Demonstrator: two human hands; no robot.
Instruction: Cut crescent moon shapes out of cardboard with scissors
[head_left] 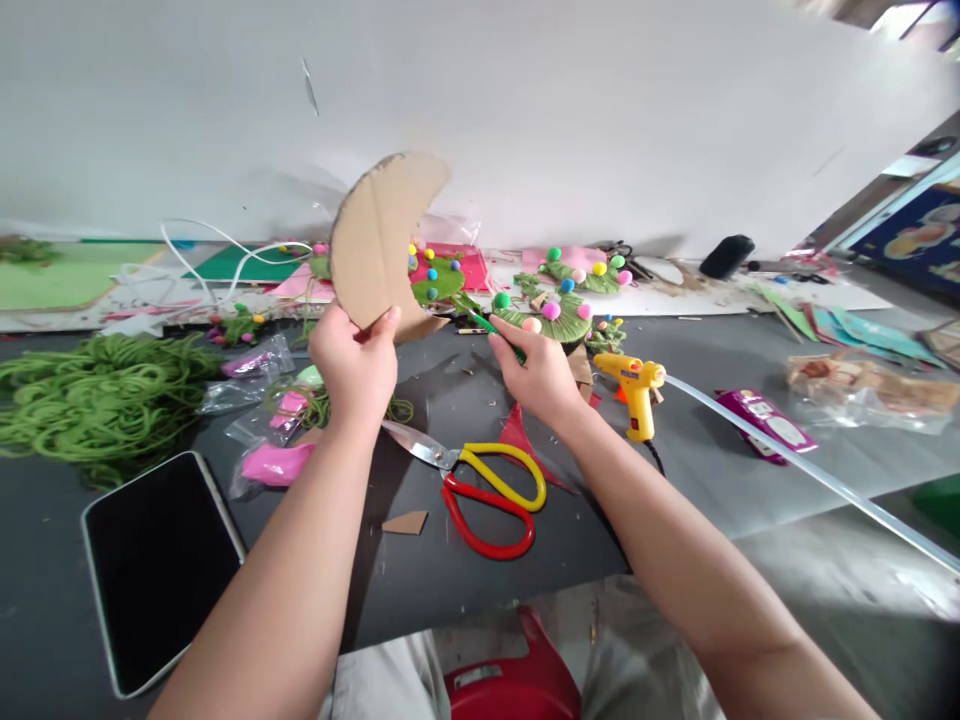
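Note:
My left hand (354, 362) is closed on the lower end of a crescent-shaped piece of brown cardboard (379, 235), holding it upright above the dark table (712, 470). My right hand (536, 372) is closed on a thin green stick-like thing (496, 332), close to green leaf-shaped craft pieces with coloured pompoms (559, 315). Scissors with yellow and red handles (480, 482) lie between my forearms. A yellow glue gun (636, 385) stands just right of my right hand.
A pile of green cord (97, 395) lies at the left, a black tablet (157, 565) at the front left. Small bags with pink material (274, 455) lie near my left wrist. A long glue stick (810, 470) runs right. A red stool (517, 680) is below.

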